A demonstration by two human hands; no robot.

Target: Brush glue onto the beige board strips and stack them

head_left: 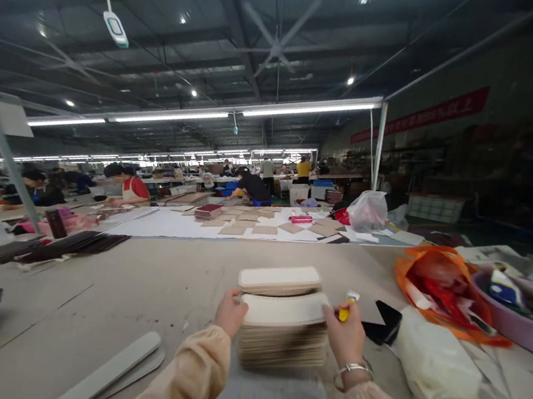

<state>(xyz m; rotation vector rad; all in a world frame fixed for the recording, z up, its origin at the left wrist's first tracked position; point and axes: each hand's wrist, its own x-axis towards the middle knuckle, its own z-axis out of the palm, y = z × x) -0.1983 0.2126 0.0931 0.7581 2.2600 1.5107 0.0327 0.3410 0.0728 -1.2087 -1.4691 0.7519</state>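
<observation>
The table (pixel 161 290) leaves room leftward; left fingers (pixel 233 306) and right fingers (pixel 332 321) grip the front stack (pixel 284 311) by opposite edges.

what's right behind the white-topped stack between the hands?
A second white-topped stack, with its top piece and some layered edges visible. Its lower part is covered by the front stack, so its full height can't be seen.

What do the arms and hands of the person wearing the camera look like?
The sleeves are pale peach, loose and wrinkled, reaching nearly to the wrists. I see no pictures or writing on them. The left hand and right hand wear no gloves. A shiny silver bangle circles the right wrist.
</observation>
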